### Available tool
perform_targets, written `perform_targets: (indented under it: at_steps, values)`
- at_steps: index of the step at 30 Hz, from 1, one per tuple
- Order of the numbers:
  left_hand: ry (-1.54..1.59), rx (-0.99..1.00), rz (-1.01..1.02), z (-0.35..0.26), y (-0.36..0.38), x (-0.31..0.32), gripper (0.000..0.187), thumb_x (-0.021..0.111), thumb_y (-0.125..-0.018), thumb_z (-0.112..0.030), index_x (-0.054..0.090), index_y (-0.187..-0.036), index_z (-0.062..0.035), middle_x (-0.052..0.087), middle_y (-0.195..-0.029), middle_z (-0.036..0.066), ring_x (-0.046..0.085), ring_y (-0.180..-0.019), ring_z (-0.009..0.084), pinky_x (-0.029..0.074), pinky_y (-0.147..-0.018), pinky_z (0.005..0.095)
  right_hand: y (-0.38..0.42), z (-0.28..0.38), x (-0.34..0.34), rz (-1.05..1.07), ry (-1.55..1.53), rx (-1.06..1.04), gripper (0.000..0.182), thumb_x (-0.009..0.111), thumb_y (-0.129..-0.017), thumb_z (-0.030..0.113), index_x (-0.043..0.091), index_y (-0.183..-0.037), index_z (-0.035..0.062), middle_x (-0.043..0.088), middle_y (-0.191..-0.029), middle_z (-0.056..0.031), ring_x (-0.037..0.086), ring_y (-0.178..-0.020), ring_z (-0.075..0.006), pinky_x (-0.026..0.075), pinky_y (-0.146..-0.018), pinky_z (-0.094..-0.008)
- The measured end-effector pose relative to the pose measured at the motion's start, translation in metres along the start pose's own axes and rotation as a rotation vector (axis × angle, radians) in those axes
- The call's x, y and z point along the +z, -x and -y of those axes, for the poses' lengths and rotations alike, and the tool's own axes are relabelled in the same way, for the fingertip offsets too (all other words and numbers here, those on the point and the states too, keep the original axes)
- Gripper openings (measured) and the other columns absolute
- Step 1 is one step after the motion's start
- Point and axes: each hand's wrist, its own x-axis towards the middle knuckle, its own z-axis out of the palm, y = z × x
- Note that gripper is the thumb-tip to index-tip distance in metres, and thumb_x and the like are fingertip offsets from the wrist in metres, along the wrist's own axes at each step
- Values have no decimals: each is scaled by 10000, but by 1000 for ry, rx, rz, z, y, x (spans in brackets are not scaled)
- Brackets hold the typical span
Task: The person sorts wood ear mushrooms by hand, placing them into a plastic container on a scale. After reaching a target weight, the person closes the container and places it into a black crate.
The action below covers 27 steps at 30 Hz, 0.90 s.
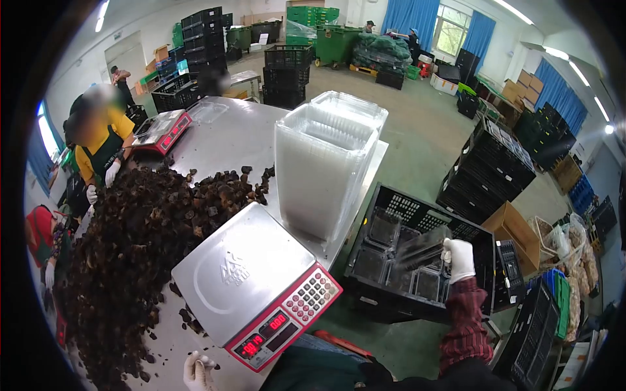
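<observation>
My right hand [460, 259], in a white glove, grips a clear plastic container [422, 247] by its end, tilted above a black crate [417, 203]. Several similar clear containers [370, 266] lie inside that crate. My left hand [198, 373], also gloved, is at the bottom edge with its fingers curled, next to small dark crumbs; what it may hold is too small to make out. Just above it stands a red digital scale [244, 270] with a bare steel pan and lit red digits. A large heap of dark brown chunks [140, 241] spreads to its left.
A tall stack of clear containers [319, 169] stands on the steel table [244, 133] behind the scale. Across the table, a person in a yellow shirt [120, 124] works by another scale [160, 133]. Stacked black crates [486, 166] and a cardboard box [515, 234] stand at right.
</observation>
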Motion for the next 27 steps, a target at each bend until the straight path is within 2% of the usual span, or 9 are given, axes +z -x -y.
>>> perform_targets:
  at_steps: [2, 4, 6, 10, 13, 18, 20, 22, 27]
  values:
    - [-294, 254, 27, 24, 0, -19, 376, 532, -923, -106, 534, -1274, 28, 607, -1191, 179, 626, -997, 272, 518, -871, 384, -34, -69, 10, -213, -235, 56, 262, 632, -809, 124, 557, -570, 45, 548, -537, -51, 488, -437, -130, 351, -438, -273]
    - [213, -154, -77, 46, 0, -33, 399, 507, -941, -112, 508, -1340, -97, 537, -1301, 193, 617, -1028, 327, 519, -899, 424, -75, -153, 24, -207, -536, 63, 236, 610, -823, 106, 552, -601, 50, 545, -557, -47, 483, -446, -129, 365, -447, -280]
    - [173, -76, -189, 39, 0, -16, 326, 524, -937, -82, 553, -1258, -37, 583, -1100, 147, 624, -907, 254, 530, -812, 361, -108, -225, 39, 328, -746, 239, 204, 578, -824, 67, 553, -624, 38, 533, -567, -31, 488, -462, -131, 383, -458, -283]
    - [42, -31, -279, 26, -14, -13, 308, 578, -815, 100, 630, -1111, 34, 612, -867, 81, 615, -720, 147, 539, -676, 270, -102, -196, 115, 295, -32, 481, 122, 600, -749, 21, 596, -628, 29, 536, -522, -55, 445, -370, -144, 348, -378, -292]
    - [-70, 65, -301, 18, -40, -25, 146, 610, -848, 44, 676, -978, 42, 664, -876, 106, 640, -757, 175, 530, -690, 283, -75, -40, 139, 197, 361, -273, 185, 534, -828, 52, 616, -667, 11, 517, -452, -75, 467, -348, -167, 362, -371, -306]
    - [-696, 515, -140, -38, -135, -22, 186, 621, -854, -2, 680, -1029, -29, 664, -910, 120, 651, -841, 237, 500, -725, 303, -27, 156, 161, -105, -136, -880, 189, 482, -995, 111, 634, -954, 6, 545, -774, -15, 446, -561, -52, 369, -569, -211]
    - [-693, 593, -36, -64, -180, 6, 190, 611, -849, -26, 688, -1021, -45, 667, -930, 120, 647, -864, 263, 507, -749, 317, -11, 196, 187, -113, -89, -969, 137, 526, -964, 68, 631, -1004, -11, 572, -822, -44, 486, -605, -94, 403, -605, -241]
    - [-762, 734, 108, -75, -225, 36, 229, 614, -831, -17, 690, -1044, -57, 680, -960, 112, 652, -887, 265, 517, -787, 334, 12, 226, 224, -101, 174, -1521, 142, 603, -914, 78, 617, -1008, -28, 574, -809, -106, 530, -650, -182, 437, -635, -291]
    - [-855, 808, 520, -63, -321, 128, 245, 621, -830, -84, 693, -1064, -107, 672, -1056, 84, 623, -1000, 275, 501, -863, 356, 15, 242, 251, 356, 694, -1128, 273, 650, -884, 221, 609, -830, -43, 566, -732, -183, 542, -635, -295, 434, -615, -389]
